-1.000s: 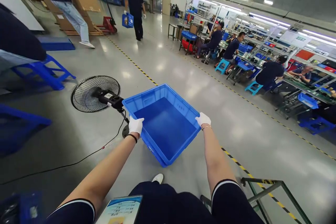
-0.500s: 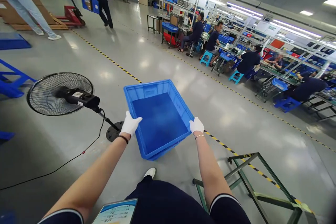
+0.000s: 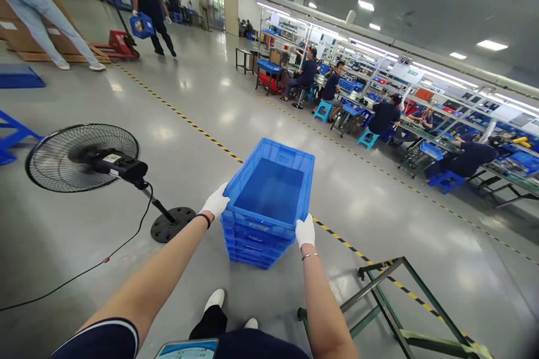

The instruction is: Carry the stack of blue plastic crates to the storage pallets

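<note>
Crates (image 3: 252, 248) of blue plastic stand in a stack, apparently on the grey floor (image 3: 362, 213), just ahead of the wearer's shoes (image 3: 215, 298). The top crate (image 3: 269, 188) is over them near the centre of the view, open side up, its inner floor showing. The left hand (image 3: 216, 202), in a white glove, is clamped on the rim at about eight o'clock from the crate's middle; the right hand (image 3: 305, 231), gloved too, is clamped on it at about half past four. Gripping near the two closest corners probably lets both arms share the load and keeps the crate steady, while the gloves likely spare the skin from hard plastic edges. Whether the stack bears the crate's full weight cannot be told. Matching outlines let the crates sit one on another, which presumably saves floor space.

From the stack, a pedestal fan (image 3: 120, 166) stands at nine o'clock, its broad round base (image 3: 168, 231) probably meant for balance, its cord (image 3: 105, 260) trailing toward eight. A green metal frame (image 3: 370, 286) stands at four o'clock. Striped tape (image 3: 185, 118) runs from ten o'clock to four, passing behind the stack, probably to mark off a walkway. Toward two o'clock, people (image 3: 384, 116) sit on low stools (image 3: 367, 139).
</note>
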### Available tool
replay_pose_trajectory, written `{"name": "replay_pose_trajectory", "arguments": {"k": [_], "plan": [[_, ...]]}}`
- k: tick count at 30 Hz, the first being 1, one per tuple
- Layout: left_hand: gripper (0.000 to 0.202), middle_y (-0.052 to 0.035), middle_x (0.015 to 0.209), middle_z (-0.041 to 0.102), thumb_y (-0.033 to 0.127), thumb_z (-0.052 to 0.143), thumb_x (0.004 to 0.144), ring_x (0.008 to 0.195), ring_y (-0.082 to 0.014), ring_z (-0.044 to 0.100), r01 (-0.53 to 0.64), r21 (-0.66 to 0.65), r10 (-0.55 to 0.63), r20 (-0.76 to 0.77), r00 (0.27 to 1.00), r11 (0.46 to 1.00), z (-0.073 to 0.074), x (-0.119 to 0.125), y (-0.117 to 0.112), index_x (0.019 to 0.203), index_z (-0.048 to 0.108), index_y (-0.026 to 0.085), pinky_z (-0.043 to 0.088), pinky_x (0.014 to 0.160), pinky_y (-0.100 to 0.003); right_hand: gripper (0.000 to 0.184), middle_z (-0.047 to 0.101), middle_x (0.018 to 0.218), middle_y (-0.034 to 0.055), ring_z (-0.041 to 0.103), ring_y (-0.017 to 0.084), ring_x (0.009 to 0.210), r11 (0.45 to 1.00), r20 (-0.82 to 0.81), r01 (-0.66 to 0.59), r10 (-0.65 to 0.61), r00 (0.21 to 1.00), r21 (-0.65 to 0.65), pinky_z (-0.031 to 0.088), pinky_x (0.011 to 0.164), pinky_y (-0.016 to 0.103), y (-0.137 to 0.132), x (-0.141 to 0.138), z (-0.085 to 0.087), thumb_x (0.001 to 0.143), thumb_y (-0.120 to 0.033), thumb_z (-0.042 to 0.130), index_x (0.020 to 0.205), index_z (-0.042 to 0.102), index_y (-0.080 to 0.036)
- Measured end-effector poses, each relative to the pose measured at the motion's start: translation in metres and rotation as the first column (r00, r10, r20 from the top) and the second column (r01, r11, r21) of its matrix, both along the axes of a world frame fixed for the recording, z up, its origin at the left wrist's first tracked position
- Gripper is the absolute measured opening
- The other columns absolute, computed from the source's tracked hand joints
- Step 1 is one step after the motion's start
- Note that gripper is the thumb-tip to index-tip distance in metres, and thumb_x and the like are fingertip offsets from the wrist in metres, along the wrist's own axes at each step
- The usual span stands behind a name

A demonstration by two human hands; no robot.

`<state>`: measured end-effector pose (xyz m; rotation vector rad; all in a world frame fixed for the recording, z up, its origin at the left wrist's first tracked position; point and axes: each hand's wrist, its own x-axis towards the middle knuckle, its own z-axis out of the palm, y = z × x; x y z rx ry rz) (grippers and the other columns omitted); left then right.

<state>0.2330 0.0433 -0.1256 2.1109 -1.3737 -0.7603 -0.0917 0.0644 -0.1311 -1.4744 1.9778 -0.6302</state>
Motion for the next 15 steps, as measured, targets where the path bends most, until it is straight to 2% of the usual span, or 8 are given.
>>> {"name": "replay_pose_trajectory", "arguments": {"k": [3, 5, 7, 10, 12, 15], "plan": [[0.074, -0.0137, 0.135, 0.058, 0.013, 0.045, 0.082, 0.117, -0.0281, 0.06, 0.052, 0.08, -0.062, 0.127, 0.99, 0.995, 0.007, 0.003, -0.02, 0.155, 0.031, 0.019, 0.048, 0.099, -0.037, 0.055, 0.058, 0.134, 0.011, 0.058, 0.025, 0.118, 0.998, 0.201, 0.056, -0.049, 0.978, -0.025, 0.046, 0.099, 0.034, -0.001, 0.004, -0.004, 0.086, -0.018, 0.04, 0.141, 0.043, -0.014], [0.072, -0.0161, 0.131, 0.059, 0.015, 0.045, 0.083, 0.116, -0.0319, 0.061, 0.074, 0.171, -0.109, 0.206, 0.972, 0.982, 0.011, 0.003, -0.026, 0.154, 0.031, 0.02, 0.048, 0.097, -0.044, 0.056, 0.057, 0.135, 0.0116, 0.058, 0.025, 0.118, 0.996, 0.233, 0.077, -0.067, 0.97, -0.034, 0.045, 0.099, 0.034, -0.001, 0.006, -0.004, 0.086, -0.017, 0.04, 0.141, 0.043, -0.015], [0.063, -0.0196, 0.127, 0.06, 0.017, 0.043, 0.086, 0.113, -0.0348, 0.061, 0.059, 0.22, -0.119, 0.267, 0.956, 0.974, 0.017, -0.002, -0.031, 0.148, 0.035, 0.016, 0.048, 0.093, -0.048, 0.055, 0.055, 0.137, 0.0133, 0.058, 0.026, 0.118, 0.996, 0.208, 0.081, -0.075, 0.975, -0.02, 0.046, 0.099, 0.035, -0.001, 0.006, -0.005, 0.087, -0.019, 0.04, 0.142, 0.043, -0.014], [0.046, -0.0233, 0.121, 0.06, 0.014, 0.033, 0.09, 0.111, -0.0361, 0.061, 0.018, 0.175, -0.08, 0.354, 0.932, 0.984, 0.025, -0.014, -0.035, 0.135, 0.043, 0.009, 0.048, 0.09, -0.048, 0.055, 0.052, 0.141, 0.0137, 0.055, 0.026, 0.123, 0.997, 0.176, 0.07, -0.067, 0.982, -0.01, 0.044, 0.102, 0.035, -0.001, 0.003, -0.008, 0.09, -0.022, 0.04, 0.144, 0.041, -0.012], [0.042, -0.0242, 0.118, 0.059, 0.011, 0.027, 0.091, 0.109, -0.036, 0.061, 0.026, 0.131, -0.076, 0.386, 0.92, 0.991, 0.026, -0.02, -0.037, 0.13, 0.043, 0.007, 0.047, 0.089, -0.047, 0.056, 0.052, 0.142, 0.0129, 0.053, 0.025, 0.126, 0.996, 0.181, 0.082, -0.077, 0.98, -0.017, 0.042, 0.104, 0.034, -0.001, -0.001, -0.012, 0.091, -0.024, 0.039, 0.146, 0.039, -0.012], [0.039, -0.0236, 0.116, 0.06, 0.012, 0.027, 0.092, 0.107, -0.0357, 0.062, 0.076, 0.108, -0.108, 0.339, 0.934, 0.991, 0.024, -0.021, -0.039, 0.127, 0.043, 0.007, 0.047, 0.089, -0.047, 0.056, 0.054, 0.14, 0.0132, 0.051, 0.024, 0.129, 0.994, 0.178, 0.106, -0.1, 0.979, -0.025, 0.041, 0.106, 0.033, -0.001, -0.005, -0.017, 0.091, -0.025, 0.04, 0.145, 0.04, -0.011]]}}
